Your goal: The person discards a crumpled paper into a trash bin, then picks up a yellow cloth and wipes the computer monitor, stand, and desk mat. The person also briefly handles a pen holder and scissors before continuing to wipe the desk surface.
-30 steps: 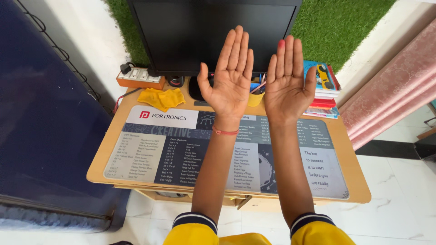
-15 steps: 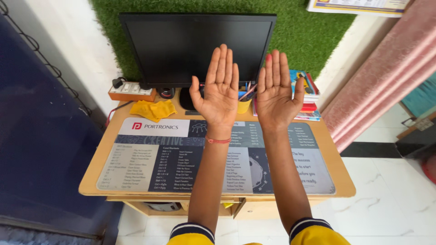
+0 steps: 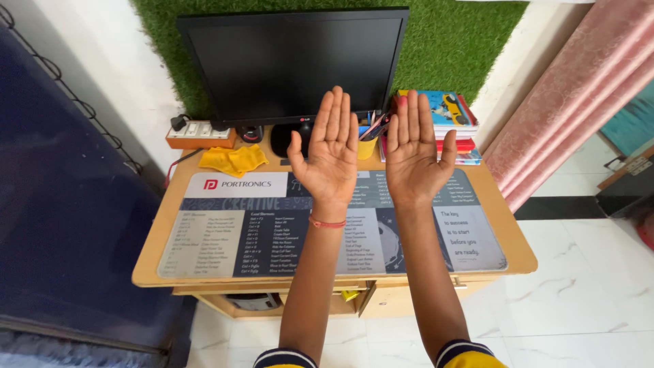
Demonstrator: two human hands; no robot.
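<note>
Dark rectangular monitor screen (image 3: 293, 65) behind desk

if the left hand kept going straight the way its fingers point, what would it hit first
Most likely the dark monitor: the left hand, open with palm up, points its fingers at the screen's lower edge. Depth is unclear; if it travels low, the yellow pen cup beside it could come first.

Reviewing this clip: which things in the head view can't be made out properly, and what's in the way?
- Yellow pen cup: mostly hidden behind the left hand and right hand.
- Monitor stand: partly covered by the left hand.
- Book stack: near part behind the right hand.
- Under-desk shelf: contents shadowed, unclear.
</note>
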